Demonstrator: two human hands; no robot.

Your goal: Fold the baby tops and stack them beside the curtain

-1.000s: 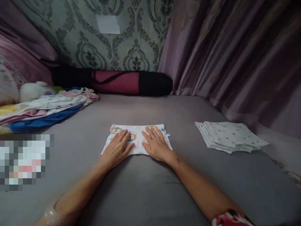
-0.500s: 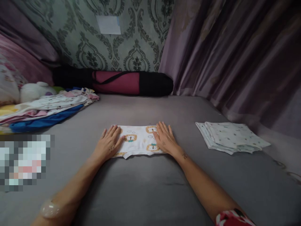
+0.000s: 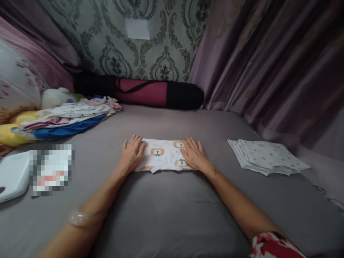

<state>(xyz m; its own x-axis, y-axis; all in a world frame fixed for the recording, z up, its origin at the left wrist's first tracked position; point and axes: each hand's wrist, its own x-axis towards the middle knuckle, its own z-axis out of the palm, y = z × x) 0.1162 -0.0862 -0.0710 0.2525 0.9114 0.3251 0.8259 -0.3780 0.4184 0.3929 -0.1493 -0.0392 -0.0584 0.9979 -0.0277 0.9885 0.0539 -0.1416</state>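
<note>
A small folded white cloth with orange lion prints lies flat on the grey bed sheet in front of me. My left hand lies palm down on its left end, fingers stretched out. My right hand lies flat on its right end, fingers spread. Neither hand grips anything. A pale bangle sits on my left wrist.
A stack of folded white cloths lies to the right. A heap of unfolded clothes and a white plush toy lie at the left. A pink and black rolled bag rests against the patterned wall. Purple curtains hang at the right.
My hands slid apart from the middle of the cloth to its two ends. The cloth now looks narrower. The view shifted slightly to the left.
</note>
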